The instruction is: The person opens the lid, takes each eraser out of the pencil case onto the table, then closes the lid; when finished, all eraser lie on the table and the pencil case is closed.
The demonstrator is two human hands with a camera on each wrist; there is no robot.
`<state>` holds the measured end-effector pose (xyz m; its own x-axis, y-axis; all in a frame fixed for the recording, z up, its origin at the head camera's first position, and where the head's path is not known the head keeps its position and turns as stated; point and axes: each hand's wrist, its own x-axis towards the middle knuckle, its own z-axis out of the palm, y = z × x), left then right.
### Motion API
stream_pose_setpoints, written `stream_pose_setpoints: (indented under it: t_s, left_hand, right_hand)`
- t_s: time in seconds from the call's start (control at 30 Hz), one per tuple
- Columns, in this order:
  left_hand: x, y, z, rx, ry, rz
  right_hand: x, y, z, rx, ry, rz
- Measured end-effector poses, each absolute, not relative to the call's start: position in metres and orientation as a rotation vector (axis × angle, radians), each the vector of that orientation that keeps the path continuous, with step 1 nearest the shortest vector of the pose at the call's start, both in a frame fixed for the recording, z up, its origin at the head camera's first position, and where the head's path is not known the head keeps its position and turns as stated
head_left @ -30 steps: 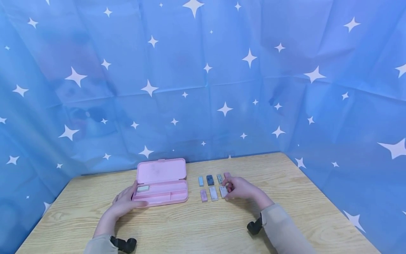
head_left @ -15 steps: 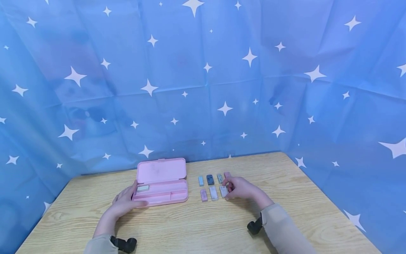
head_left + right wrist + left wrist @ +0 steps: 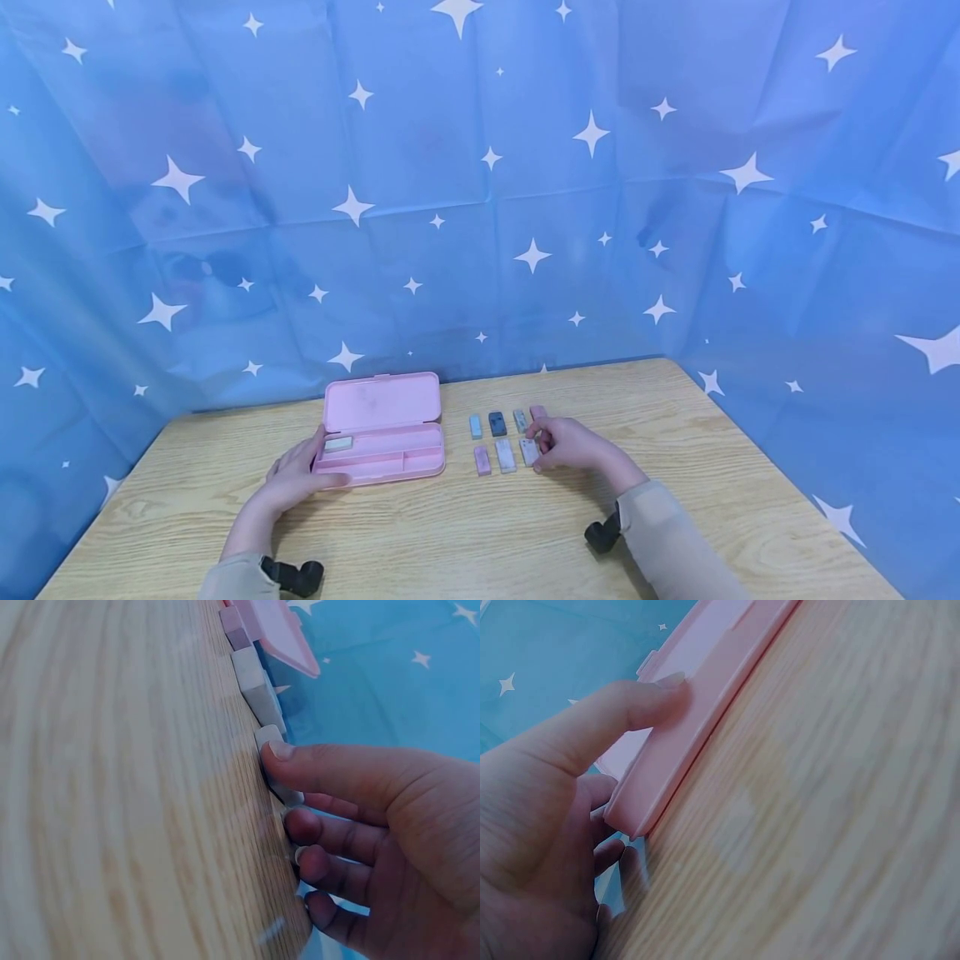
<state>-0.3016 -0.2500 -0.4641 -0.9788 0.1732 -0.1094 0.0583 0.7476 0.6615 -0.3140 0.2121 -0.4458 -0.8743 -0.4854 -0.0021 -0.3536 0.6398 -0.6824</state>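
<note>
A pink pencil case (image 3: 378, 481) lies with its lid up on the left part of the table. My left hand (image 3: 288, 479) holds its left end, thumb along the front wall and fingers round the side. One pale greenish eraser (image 3: 338, 444) sits in the case's back compartment. To the right, several small erasers stand in two rows. My right hand (image 3: 576, 446) pinches a speckled white eraser (image 3: 528, 451) at the right end of the front row; the right wrist view shows the thumb on that eraser (image 3: 266, 735), the index finger mostly hidden.
Left of the held one are a speckled white eraser (image 3: 506, 456) and a purple one (image 3: 482, 461). Behind are a light blue eraser (image 3: 476, 427), a dark one (image 3: 497, 424), a grey-green one (image 3: 520, 421) and a pink one (image 3: 537, 412). A blue star-patterned cloth (image 3: 480, 250) borders the wooden table (image 3: 450, 542).
</note>
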Motion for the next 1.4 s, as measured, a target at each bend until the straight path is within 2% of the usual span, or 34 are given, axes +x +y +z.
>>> stream_pose_setpoints:
  t_s: [0.4, 0.73, 1.17, 1.4]
  left_hand:
    - [-0.302, -0.250, -0.465, 0.194, 2.789, 1.038]
    - [-0.304, -0.250, -0.466, 0.199, 2.788, 1.075]
    - [-0.303, -0.251, -0.469, 0.202, 2.806, 1.077]
    - [-0.302, -0.251, -0.468, 0.172, 2.788, 1.109]
  right_hand:
    - [-0.314, 0.213, -0.444, -0.659, 2.676, -1.047]
    - [-0.318, 0.210, -0.426, -0.677, 2.747, -0.999]
    - [-0.338, 0.162, -0.393, -1.014, 2.680, -0.801]
    - [-0.354, 0.129, -0.382, -1.046, 2.616, -0.751]
